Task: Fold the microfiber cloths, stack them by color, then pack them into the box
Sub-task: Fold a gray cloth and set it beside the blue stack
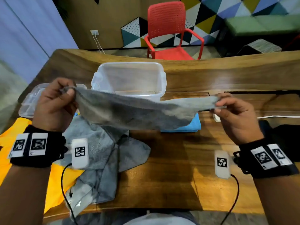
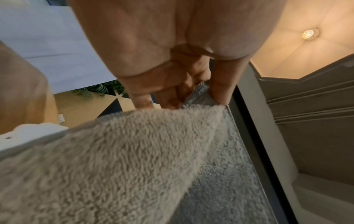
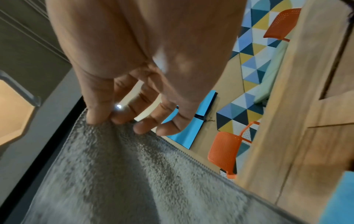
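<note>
The left hand [image 1: 53, 103] and right hand [image 1: 235, 114] each pinched a corner of the grey cloth [image 1: 138, 111], held stretched above the desk [image 1: 178, 168], box [image 1: 129, 78] at twelve o'clock; bringing corners together evenly would fold it best

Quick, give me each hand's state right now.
Left hand: pinching one end of the grey cloth.
Right hand: pinching the cloth's other end.

box [image 1: 129, 78] behind held cloth [image 1: 138, 111], lid [image 1: 27, 104] left
</note>
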{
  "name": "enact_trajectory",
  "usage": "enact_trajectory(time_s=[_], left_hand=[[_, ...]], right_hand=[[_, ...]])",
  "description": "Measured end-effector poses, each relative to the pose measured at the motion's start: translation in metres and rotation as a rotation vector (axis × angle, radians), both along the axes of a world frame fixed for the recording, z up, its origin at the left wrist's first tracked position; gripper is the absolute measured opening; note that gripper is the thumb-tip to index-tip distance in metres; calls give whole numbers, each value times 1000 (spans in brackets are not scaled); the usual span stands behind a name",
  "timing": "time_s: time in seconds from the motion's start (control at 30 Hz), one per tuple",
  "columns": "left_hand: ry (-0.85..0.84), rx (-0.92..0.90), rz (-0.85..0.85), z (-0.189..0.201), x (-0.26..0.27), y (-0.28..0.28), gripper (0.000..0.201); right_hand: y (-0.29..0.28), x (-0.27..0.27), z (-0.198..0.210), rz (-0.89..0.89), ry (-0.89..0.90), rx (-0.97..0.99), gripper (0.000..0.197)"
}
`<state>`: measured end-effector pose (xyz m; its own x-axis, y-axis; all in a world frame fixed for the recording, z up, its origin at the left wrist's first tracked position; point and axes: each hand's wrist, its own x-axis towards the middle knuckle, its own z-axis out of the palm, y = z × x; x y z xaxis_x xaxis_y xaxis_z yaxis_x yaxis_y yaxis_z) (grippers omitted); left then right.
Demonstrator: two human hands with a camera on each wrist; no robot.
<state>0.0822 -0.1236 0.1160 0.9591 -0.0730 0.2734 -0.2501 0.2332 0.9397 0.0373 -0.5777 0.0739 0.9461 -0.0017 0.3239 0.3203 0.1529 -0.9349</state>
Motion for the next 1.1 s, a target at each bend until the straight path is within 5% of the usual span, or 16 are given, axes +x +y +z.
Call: enact_trajectory(time_s=[0.07, 0.1, 0.17, 0.23, 0.37, 0.53, 0.73, 0.87, 1.1], left_hand=[[150, 25, 0, -20, -14, 3, 23], [245, 43, -55, -31, -22, 4, 9], [490, 207, -127, -66, -37, 6, 25], [730, 317, -157, -109, -52, 1, 9], [1014, 492, -276, -191, -92, 0, 11], [1053, 641, -378, -238, -120, 11, 22], [1145, 567, -267, -238, -137, 3, 22], [1133, 498, -111, -237, -144, 1, 17], [997, 662, -22, -237, -144, 6, 15]], right_hand=[[-1, -7, -14, 96, 29, -127, 17], [-1, -12, -24, 133, 80, -178, 14], [-2, -22, -45, 220, 217, -253, 7], [0, -33, -74, 360, 397, -284, 8], [-1, -52, -157, 551, 660, -607, 15], [-6, -71, -177, 705, 1008, -697, 11], [-14, -71, -174, 720, 910, -847, 6], [4, -77, -177, 509, 811, -666, 26], [18, -86, -207, 424, 870, -751, 13]])
